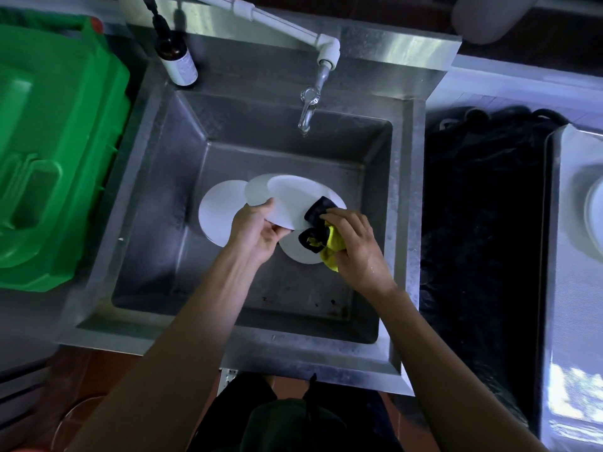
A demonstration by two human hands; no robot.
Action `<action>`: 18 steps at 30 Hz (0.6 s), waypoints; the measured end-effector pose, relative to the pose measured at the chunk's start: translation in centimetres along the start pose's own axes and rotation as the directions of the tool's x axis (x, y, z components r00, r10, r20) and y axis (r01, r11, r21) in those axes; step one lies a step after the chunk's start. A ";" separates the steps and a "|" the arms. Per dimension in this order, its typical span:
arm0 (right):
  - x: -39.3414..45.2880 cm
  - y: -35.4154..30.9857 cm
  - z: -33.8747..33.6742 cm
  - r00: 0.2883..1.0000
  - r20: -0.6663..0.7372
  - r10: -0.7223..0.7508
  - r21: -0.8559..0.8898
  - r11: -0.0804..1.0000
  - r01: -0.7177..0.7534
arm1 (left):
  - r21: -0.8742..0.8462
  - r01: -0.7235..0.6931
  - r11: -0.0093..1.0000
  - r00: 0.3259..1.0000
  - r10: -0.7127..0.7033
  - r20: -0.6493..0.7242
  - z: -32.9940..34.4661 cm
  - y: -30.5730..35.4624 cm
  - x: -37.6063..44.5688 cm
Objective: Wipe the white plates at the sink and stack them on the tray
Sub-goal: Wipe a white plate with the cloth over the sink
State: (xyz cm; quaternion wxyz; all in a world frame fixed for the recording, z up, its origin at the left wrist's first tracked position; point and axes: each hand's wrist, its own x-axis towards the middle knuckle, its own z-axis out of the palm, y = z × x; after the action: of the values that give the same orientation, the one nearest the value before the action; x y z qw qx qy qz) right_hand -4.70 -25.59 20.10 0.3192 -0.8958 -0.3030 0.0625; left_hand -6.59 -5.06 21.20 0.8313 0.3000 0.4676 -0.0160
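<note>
— Plate [293, 197] held where?
— Tilted over the sink [156, 177], left hand [257, 230] gripping its near edge.
— And the right hand [355, 243]?
— Clutching a yellow-black cloth [321, 233] against the plate's right side.

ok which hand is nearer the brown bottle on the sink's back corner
Left. The left hand, gripping a white plate over the sink, lies below and slightly right of the brown bottle. The right hand, holding the cloth, is further right.
</note>
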 end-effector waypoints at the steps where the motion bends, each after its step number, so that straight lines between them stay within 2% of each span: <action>1: 0.1 -0.2 -0.2 1.000 0.001 0.018 0.025 1.000 -0.018 | 0.002 0.003 1.000 1.000 -0.003 0.005 0.0 0.0 0.0; 5: 0.1 -1.0 -0.8 0.996 -0.005 0.094 0.160 0.983 -0.092 | -0.016 -0.012 1.000 0.999 0.013 0.039 -0.3 0.1 -0.1; 9: 0.7 -1.1 -1.0 0.977 -0.024 0.212 0.281 0.939 -0.197 | 0.065 -0.063 0.996 0.997 0.060 0.046 -0.7 -0.1 -0.2; 14: 2.6 -2.8 0.2 0.959 0.075 0.274 0.325 0.902 -0.284 | 0.185 -0.090 0.979 0.993 0.073 0.095 -0.5 -0.8 -0.8; 18: 3.3 -4.1 1.4 0.948 0.025 0.316 0.255 0.915 -0.312 | 0.211 -0.114 0.971 0.987 0.086 0.137 -0.4 -0.9 -0.9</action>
State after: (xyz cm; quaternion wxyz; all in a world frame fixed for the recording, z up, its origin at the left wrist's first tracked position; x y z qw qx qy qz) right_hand -4.51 -20.45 21.74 0.4202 -0.8846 -0.1419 0.1441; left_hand -7.67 -5.87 21.33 0.8213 0.4108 0.3935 -0.0443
